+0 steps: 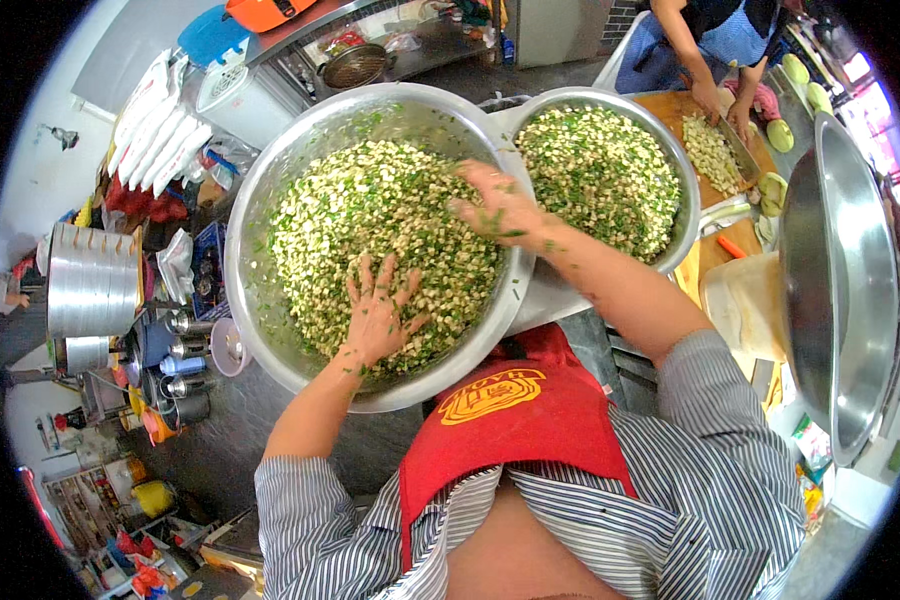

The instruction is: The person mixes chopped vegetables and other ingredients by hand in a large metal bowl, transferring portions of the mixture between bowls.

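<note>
A large metal basin (251, 191) stands before me, heaped with a chopped vegetable mix (330, 217) of pale cubes and cut greens. My left hand (381, 311) rests with spread fingers on the near part of the heap. At the basin's right side my right hand (495, 199) is blurred, its fingers apart at the edge of the mix, with green bits stuck to the skin. I see nothing gripped in either hand. A smaller metal basin (691, 202) beside it holds more of the same mix, behind my right forearm.
A co-worker's hands (709, 101) hold a cleaver (742, 154) over diced vegetable on a wooden cutting board (652, 105). A big metal bowl (870, 300) stands on edge at the right. Stacked steamers (94, 281) and a pink bowl (229, 347) are on the left.
</note>
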Demonstrator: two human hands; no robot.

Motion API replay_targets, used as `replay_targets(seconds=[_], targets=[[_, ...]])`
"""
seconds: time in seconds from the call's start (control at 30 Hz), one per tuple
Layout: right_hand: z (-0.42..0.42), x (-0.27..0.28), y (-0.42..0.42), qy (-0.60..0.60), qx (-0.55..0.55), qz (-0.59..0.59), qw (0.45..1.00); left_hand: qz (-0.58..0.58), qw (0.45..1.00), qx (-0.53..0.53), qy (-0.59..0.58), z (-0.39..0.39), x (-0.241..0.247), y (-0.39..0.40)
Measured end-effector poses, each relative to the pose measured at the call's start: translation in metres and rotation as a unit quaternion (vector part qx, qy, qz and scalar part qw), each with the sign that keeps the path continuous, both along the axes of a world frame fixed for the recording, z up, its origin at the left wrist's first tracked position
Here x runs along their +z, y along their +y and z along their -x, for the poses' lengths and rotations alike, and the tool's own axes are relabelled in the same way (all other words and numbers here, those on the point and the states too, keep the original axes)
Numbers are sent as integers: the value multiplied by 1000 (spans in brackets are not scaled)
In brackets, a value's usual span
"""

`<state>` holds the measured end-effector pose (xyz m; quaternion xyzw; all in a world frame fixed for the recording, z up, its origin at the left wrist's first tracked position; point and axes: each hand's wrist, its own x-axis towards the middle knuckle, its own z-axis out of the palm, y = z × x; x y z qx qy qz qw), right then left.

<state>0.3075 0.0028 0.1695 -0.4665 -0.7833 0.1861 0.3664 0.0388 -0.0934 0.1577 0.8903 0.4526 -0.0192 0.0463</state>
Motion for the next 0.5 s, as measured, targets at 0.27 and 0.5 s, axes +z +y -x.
replay_targets(seconds=[0.27, 0.5], targets=[[154, -127, 1, 642, -74, 453, 614, 101, 794, 448, -398, -6, -42, 36], [222, -113, -6, 675, -159, 462, 553, 277, 332, 443, -785, 6, -41, 49]])
